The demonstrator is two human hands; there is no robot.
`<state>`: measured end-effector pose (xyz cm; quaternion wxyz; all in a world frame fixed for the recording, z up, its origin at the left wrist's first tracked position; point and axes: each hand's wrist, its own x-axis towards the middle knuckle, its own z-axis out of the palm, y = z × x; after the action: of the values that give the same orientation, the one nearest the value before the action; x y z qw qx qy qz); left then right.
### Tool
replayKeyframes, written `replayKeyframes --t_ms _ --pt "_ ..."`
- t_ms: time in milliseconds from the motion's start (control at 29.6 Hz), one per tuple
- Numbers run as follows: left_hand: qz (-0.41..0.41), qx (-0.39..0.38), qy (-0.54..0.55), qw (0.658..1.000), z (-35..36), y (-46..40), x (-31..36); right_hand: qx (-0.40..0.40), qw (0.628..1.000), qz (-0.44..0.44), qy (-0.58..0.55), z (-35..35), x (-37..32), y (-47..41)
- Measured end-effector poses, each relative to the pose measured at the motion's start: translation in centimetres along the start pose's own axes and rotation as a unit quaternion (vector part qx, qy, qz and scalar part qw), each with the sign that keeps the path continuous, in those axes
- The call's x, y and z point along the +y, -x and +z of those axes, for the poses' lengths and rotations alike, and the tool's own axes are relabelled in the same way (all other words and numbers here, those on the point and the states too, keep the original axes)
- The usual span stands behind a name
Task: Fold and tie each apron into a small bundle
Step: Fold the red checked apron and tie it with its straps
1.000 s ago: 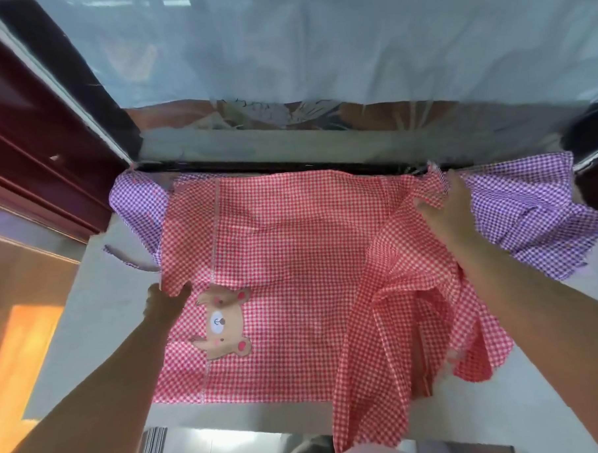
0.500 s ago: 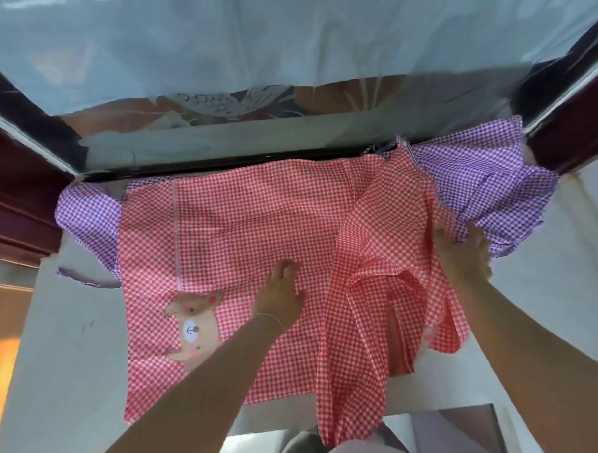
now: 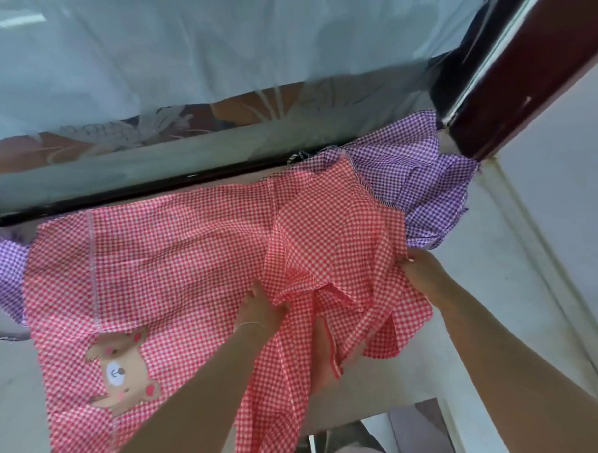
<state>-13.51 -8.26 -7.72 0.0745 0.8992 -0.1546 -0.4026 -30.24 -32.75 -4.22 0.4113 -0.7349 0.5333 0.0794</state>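
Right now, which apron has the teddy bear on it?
The red checked apron, lying on top, has the teddy bear. The purple checked apron underneath only peeks out at the sides and shows no picture.

I can read no words, numbers, labels or brand marks on anything in front of me. The only sign-like mark is the bear patch point(image 3: 123, 373) on my red apron point(image 3: 175, 259), near the left, and it carries a face but no lettering.
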Motion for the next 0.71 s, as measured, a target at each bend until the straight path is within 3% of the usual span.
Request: replayKeyframes --t_ms 68,169,270,405,473,574,642,709 --pt "-0.002 0.017 -0.022 1.0 0.1 0.3 0.7 0.09 0.994 -0.004 -0.055 -1.9 1.3 0.5" --pt "-0.021 0.003 0.01 1.0 0.3 0.0 1.9 0.257 0.951 0.026 -0.168 -3.2 4.1 1.7" --pt "-0.043 -0.018 0.028 0.999 0.0 -0.2 2.8 0.287 0.888 0.076 -0.351 -3.2 5.6 1.6" --pt "0.01 -0.011 0.028 0.999 -0.5 -0.7 3.2 0.204 0.831 0.163 -0.492 -4.5 5.8 0.5" --pt "0.052 -0.021 0.001 0.998 -1.0 -0.4 3.2 0.106 0.853 0.18 -0.478 -5.5 5.8 -0.4" --pt "0.075 -0.133 0.015 0.988 -2.1 0.3 2.8 -0.041 0.868 0.176 -0.463 -7.0 6.4 -2.3" --pt "0.061 -0.203 0.018 0.977 -3.2 0.4 1.3 -0.072 0.88 0.158 -0.443 -7.6 6.7 -2.8" --pt "0.028 -0.195 -0.002 0.98 -4.2 0.3 -0.4 -0.078 0.884 0.14 -0.438 -7.9 7.0 -2.9"
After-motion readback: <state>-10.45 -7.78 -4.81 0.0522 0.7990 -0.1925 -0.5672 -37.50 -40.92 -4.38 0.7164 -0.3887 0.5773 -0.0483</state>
